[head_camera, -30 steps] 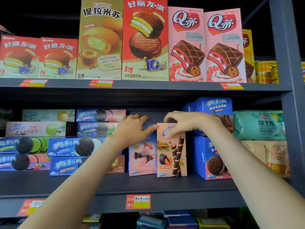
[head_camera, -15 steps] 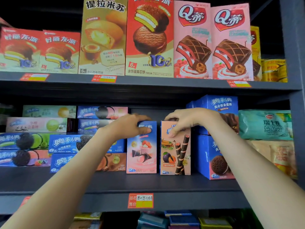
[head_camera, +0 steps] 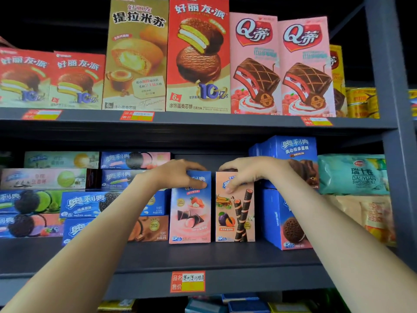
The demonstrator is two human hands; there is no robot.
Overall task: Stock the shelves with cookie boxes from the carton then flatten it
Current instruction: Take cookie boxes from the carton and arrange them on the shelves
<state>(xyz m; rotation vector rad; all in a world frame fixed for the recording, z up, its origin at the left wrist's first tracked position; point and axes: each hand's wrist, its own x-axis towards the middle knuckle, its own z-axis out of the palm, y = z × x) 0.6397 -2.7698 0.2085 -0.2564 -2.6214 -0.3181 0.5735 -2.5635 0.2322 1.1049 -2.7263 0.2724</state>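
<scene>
Both forearms are reaching up from the lower corners to the middle shelf (head_camera: 225, 256). The left hand (head_camera: 178, 176) is gripping the pink strawberry cookie box (head_camera: 191, 218) by its top, and the right hand (head_camera: 250, 172) is doing likewise with the peach wafer-roll box (head_camera: 234, 220). Both boxes are standing upright, side by side, mid-frame.

Bare left hand (head_camera: 177, 177), bare right hand (head_camera: 252, 171).
</scene>
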